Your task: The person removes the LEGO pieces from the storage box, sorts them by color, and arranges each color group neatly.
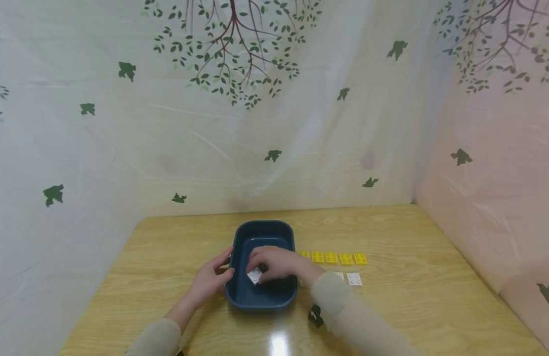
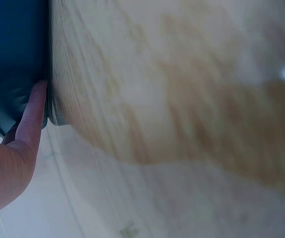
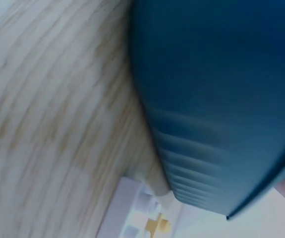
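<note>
A dark blue plastic bin (image 1: 261,300) stands on the wooden table, its long side running away from me. My left hand (image 1: 209,279) holds it at its left side, the thumb at the rim; in the left wrist view one finger (image 2: 31,119) lies along the outer wall. Reaching over the right rim, my right hand (image 1: 276,263) is inside the bin with fingers curled down about a white toy building brick (image 1: 254,275), which shows tilted at the fingertips. The bin's outer wall (image 3: 211,99) fills much of the right wrist view.
Right of the bin, several yellow bricks (image 1: 331,257) lie in a row. Nearer me is a row of white bricks (image 1: 354,280), partly hidden by my right arm. A small black object (image 1: 316,315) sits beside my right sleeve. Patterned sheeting (image 1: 274,128) hangs behind the table.
</note>
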A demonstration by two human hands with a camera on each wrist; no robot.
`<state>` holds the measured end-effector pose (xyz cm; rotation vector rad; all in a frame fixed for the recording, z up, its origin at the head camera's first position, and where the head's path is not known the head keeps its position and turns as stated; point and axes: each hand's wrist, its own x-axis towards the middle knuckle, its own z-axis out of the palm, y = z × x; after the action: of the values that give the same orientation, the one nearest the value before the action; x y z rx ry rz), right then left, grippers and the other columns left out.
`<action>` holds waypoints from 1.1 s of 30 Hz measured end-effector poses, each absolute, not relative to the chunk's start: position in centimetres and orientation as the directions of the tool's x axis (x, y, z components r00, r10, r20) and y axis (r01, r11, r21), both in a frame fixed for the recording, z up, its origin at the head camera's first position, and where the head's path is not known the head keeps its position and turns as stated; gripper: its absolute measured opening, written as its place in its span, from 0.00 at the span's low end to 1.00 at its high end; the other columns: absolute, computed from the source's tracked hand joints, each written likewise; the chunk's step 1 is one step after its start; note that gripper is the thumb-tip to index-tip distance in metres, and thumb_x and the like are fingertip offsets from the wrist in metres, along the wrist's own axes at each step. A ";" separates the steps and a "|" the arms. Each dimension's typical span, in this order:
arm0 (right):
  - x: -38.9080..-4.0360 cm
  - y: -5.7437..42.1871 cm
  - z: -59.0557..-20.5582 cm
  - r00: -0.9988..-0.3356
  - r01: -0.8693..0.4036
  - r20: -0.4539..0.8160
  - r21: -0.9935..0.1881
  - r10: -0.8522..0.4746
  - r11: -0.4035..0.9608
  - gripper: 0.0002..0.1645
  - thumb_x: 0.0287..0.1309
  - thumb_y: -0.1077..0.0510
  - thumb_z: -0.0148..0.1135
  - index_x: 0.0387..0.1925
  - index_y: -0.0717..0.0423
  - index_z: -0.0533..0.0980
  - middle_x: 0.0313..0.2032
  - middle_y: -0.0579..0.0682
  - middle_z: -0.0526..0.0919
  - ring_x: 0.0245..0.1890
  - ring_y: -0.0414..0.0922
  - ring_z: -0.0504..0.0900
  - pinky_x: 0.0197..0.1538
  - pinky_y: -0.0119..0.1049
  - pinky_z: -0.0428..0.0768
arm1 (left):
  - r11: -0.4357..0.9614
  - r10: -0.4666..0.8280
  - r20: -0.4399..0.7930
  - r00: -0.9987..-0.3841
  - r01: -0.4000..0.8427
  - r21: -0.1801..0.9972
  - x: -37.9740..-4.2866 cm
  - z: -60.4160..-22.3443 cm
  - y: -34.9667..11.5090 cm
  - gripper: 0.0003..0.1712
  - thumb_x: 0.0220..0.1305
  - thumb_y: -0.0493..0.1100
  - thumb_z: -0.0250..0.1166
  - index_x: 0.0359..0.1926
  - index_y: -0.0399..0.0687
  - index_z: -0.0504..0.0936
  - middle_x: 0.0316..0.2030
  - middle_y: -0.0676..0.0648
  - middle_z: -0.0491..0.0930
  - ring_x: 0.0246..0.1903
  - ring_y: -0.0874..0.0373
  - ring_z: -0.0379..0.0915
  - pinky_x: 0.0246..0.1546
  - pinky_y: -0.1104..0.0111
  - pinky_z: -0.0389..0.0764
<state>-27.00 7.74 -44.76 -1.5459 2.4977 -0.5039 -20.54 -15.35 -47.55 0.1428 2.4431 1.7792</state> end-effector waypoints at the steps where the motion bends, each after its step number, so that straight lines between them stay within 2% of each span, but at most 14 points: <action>1: -26.9 8.0 -44.7 -0.453 -0.839 0.060 -0.366 -0.890 0.402 0.19 0.56 0.56 0.72 0.50 0.46 0.83 0.46 0.39 0.78 0.45 0.33 0.74 0.55 0.25 0.72 | 0.315 0.141 -0.041 -0.989 0.006 0.949 -20.6 -47.6 -15.3 0.35 0.68 0.36 0.60 0.74 0.56 0.65 0.64 0.36 0.70 0.55 0.42 0.75 0.41 0.58 0.85; 6: -26.4 9.8 -44.0 -0.454 -0.846 0.167 -0.390 -0.875 0.364 0.19 0.56 0.56 0.72 0.50 0.50 0.83 0.45 0.43 0.79 0.44 0.36 0.75 0.51 0.27 0.74 | 0.326 0.137 -0.033 -0.990 0.014 0.945 -20.7 -47.6 -15.1 0.35 0.68 0.37 0.61 0.74 0.57 0.66 0.64 0.36 0.70 0.55 0.42 0.75 0.42 0.58 0.85; 11: -25.8 11.8 -43.7 -0.473 -0.839 0.245 -0.418 -0.846 0.348 0.19 0.55 0.57 0.72 0.50 0.54 0.83 0.45 0.45 0.79 0.43 0.37 0.76 0.50 0.27 0.77 | 0.280 0.149 -0.012 -0.989 0.031 0.960 -20.6 -47.6 -14.9 0.35 0.67 0.36 0.62 0.73 0.52 0.66 0.64 0.34 0.70 0.55 0.41 0.75 0.39 0.58 0.86; 18: -25.3 14.5 -43.2 -0.530 -0.810 0.300 -0.455 -0.793 0.369 0.20 0.56 0.60 0.71 0.52 0.58 0.82 0.47 0.47 0.79 0.42 0.41 0.77 0.48 0.34 0.80 | 0.266 0.141 0.008 -0.990 0.046 0.963 -20.4 -47.3 -14.8 0.35 0.65 0.35 0.62 0.73 0.49 0.66 0.63 0.32 0.71 0.54 0.41 0.76 0.36 0.58 0.86; 25: -25.1 17.1 -43.4 -0.542 -0.804 0.345 -0.479 -0.766 0.352 0.20 0.56 0.63 0.70 0.52 0.61 0.81 0.45 0.49 0.81 0.40 0.42 0.78 0.46 0.41 0.83 | 0.285 0.126 -0.001 -0.992 0.036 0.958 -20.5 -47.4 -15.0 0.35 0.66 0.35 0.62 0.73 0.51 0.66 0.64 0.33 0.71 0.55 0.41 0.75 0.37 0.57 0.86; 33: -24.8 20.0 -44.0 -0.576 -0.786 0.360 -0.488 -0.734 0.378 0.20 0.54 0.63 0.71 0.50 0.60 0.81 0.42 0.47 0.81 0.40 0.41 0.79 0.45 0.39 0.82 | 0.288 0.128 0.013 -0.992 0.050 0.956 -20.3 -47.5 -15.1 0.35 0.65 0.34 0.62 0.73 0.48 0.66 0.63 0.32 0.71 0.56 0.39 0.75 0.40 0.56 0.85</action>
<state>-24.82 19.98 -43.98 -1.4792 2.6759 -1.0246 -20.27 -15.12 -47.52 0.1705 2.4669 1.8286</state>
